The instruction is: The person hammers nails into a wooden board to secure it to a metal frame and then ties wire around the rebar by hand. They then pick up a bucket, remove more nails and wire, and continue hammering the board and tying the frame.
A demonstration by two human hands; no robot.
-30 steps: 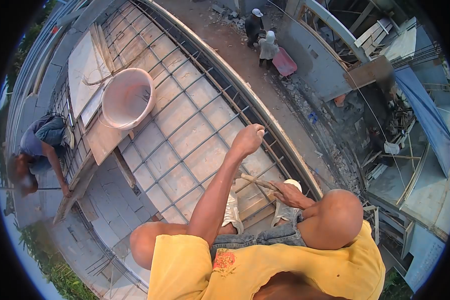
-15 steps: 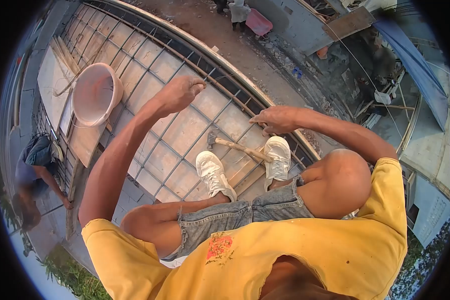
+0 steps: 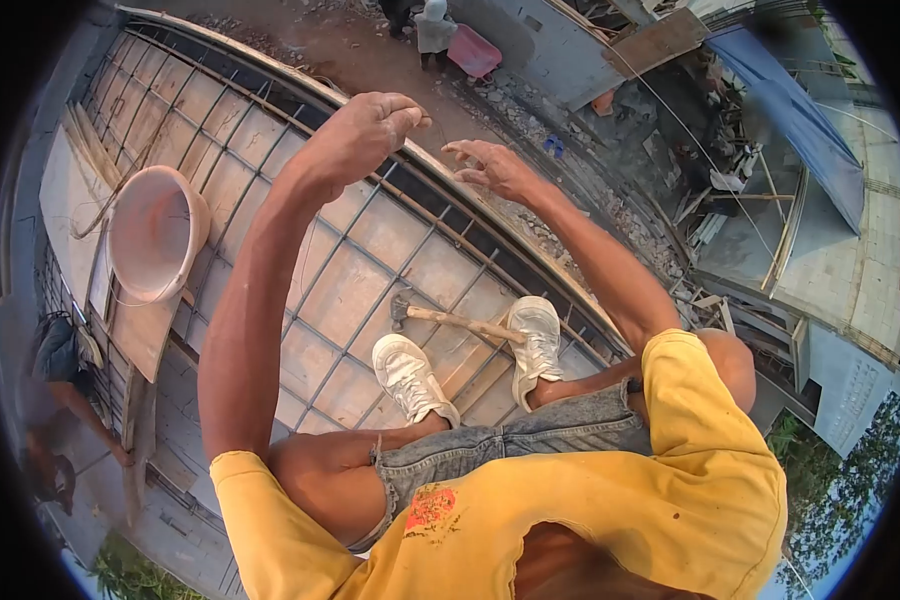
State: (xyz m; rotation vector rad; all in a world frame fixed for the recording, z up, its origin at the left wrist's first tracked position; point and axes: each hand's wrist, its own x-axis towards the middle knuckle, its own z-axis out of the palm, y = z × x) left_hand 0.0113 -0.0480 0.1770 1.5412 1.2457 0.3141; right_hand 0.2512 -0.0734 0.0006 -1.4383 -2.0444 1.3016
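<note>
My left hand (image 3: pixel 365 138) is raised over the outer edge of the rebar grid (image 3: pixel 342 238), its fingers pressed together. Thin wire seems to run near it, but what the fingers hold is too small to make out. To its right, my right hand (image 3: pixel 492 168) hovers beyond the edge beam with its fingers stretched out and slightly apart, nothing visible in them. The hands do not touch. A hammer (image 3: pixel 460 321) with a wooden handle lies on the grid between my white shoes, its head to the left.
A pink basin (image 3: pixel 158 235) rests on boards at the left. Below it, a co-worker (image 3: pixel 70 395) bends over near a plank (image 3: pixel 140 430). Past the edge (image 3: pixel 300 85), the ground lies lower, with rubble, another person (image 3: pixel 433 32) and a pink wheelbarrow (image 3: pixel 474 52).
Both hands have moved up and outward past the grid's edge, and the right hand has come nearer the left. Its fingers have spread. The view has shifted slightly.
</note>
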